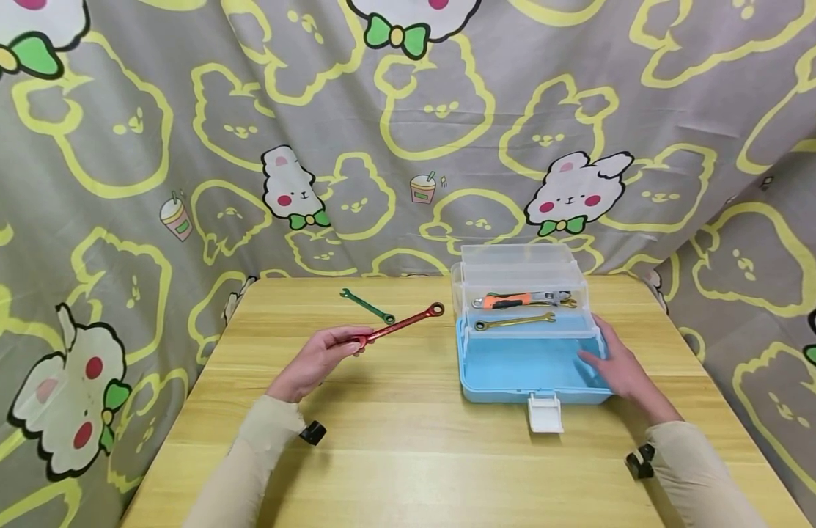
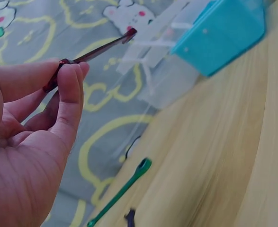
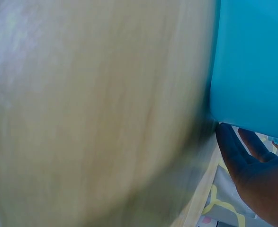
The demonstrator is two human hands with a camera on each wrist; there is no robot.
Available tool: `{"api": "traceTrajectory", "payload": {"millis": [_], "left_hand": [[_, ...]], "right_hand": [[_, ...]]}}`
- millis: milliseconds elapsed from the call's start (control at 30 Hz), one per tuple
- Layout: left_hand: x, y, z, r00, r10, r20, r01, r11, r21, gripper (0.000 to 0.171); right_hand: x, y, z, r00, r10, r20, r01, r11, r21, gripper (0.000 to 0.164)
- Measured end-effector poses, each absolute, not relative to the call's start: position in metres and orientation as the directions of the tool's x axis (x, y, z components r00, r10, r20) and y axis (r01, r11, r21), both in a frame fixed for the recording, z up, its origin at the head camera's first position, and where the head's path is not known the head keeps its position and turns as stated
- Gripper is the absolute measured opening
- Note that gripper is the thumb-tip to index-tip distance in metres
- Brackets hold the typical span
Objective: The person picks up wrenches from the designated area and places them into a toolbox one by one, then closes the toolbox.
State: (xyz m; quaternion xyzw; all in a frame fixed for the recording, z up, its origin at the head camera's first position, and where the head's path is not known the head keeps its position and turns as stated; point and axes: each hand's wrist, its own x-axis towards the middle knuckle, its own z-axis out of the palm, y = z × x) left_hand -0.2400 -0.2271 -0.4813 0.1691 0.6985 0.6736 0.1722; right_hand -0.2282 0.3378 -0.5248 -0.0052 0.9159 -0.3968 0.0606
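Note:
My left hand [image 1: 325,356] pinches a red ratchet combination wrench [image 1: 408,323] near one end, between thumb and fingertips. Its ring end points right toward the toolbox, held above the table in the left wrist view. Behind it a green combination wrench [image 1: 366,306] lies on the wood. At the right side of the open light-blue toolbox [image 1: 470,397], my right hand [image 1: 620,364] grips the wall, thumb over the rim and fingers along the outside. A gold wrench [image 1: 516,320] lies in the box's clear tiered tray [image 1: 566,330].
Farther back in the trays lie an orange-and-black-handled tool [image 1: 509,301] and another gold wrench [image 1: 567,303]. A white latch [image 1: 545,414] hangs at the box's front. A patterned curtain [image 1: 375,205] stands behind the wooden table [image 1: 414,455].

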Motion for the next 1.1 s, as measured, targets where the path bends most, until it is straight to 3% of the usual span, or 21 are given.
{"api": "traceTrajectory", "payload": {"millis": [300, 1100], "left_hand": [[-0.251, -0.188, -0.477, -0.857, 0.514, -0.045, -0.024, 0.046, 0.999, 0.038], [-0.28, -0.105, -0.482, -0.785, 0.62, 0.012, -0.012, -0.034, 0.999, 0.034]], "right_hand": [[-0.228, 0.337, -0.524, -0.992, -0.059, -0.108, 0.038, 0.69, -0.723, 0.085], [-0.228, 0.337, -0.524, -0.993, -0.057, -0.104, 0.036, 0.689, -0.724, 0.085]]}}
